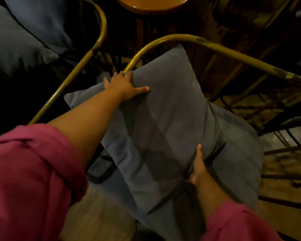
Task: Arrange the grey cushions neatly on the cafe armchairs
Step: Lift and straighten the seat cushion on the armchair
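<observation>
A large grey cushion (165, 126) stands tilted in an armchair with a curved brass-coloured tube frame (233, 53). My left hand (124, 85) grips the cushion's upper left edge, thumb across its front. At the lower right edge, my right hand (198, 166) clasps the cushion with the thumb pointing up. Beneath and to the right lies a second grey cushion (240, 153) on the seat. A corner of grey fabric (80, 98) sticks out to the left behind my left forearm.
To the left stands another brass-framed armchair (101, 37) holding dark grey cushions (16, 47). A round orange-brown table (151, 3) is at the top centre. Dark metal chair legs and wooden floor (285, 164) fill the right side. The light is dim.
</observation>
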